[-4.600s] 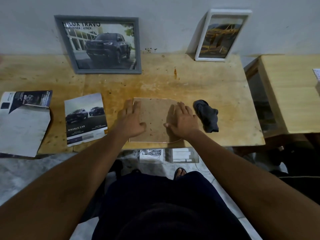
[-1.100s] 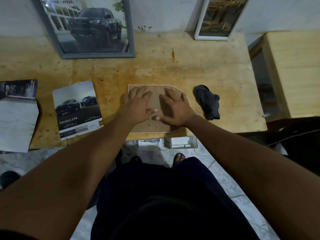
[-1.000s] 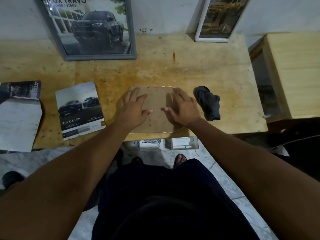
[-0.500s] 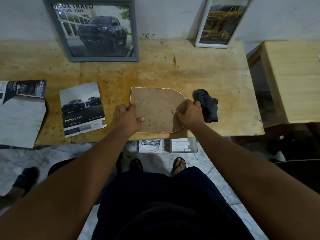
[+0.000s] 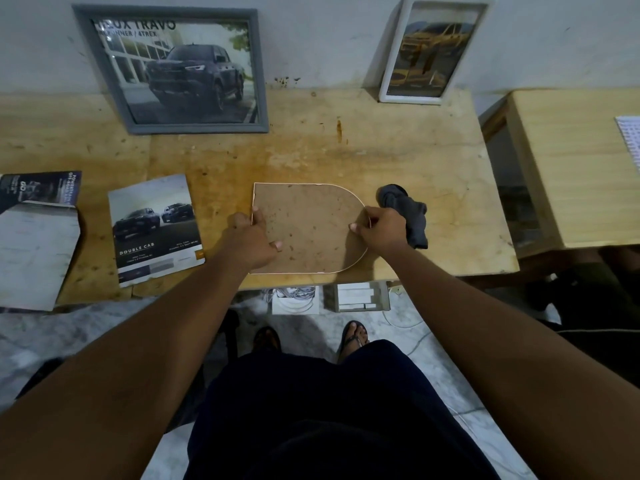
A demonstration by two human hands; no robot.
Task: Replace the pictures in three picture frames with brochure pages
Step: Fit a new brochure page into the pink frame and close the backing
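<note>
Arched frame [image 5: 308, 226] lies back-up near the desk's [image 5: 415, 150] front edge, between both hands.
Long axis runs left-right, rounded end pointing right. Left hand [image 5: 254, 239] closes its grip over the straight end; right hand [image 5: 381, 232] has a pinching grip on the curved end, just beside a dark cloth [image 5: 405, 211].

bare tabletop [image 5: 346, 150] behind arched frame [image 5: 311, 223]; dark cloth [image 5: 405, 213] crowds right, brochure page [image 5: 154, 230] left

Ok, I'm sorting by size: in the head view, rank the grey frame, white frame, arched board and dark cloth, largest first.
1. grey frame
2. arched board and white frame: close, unsure, as the white frame stands farther back
3. dark cloth
</note>
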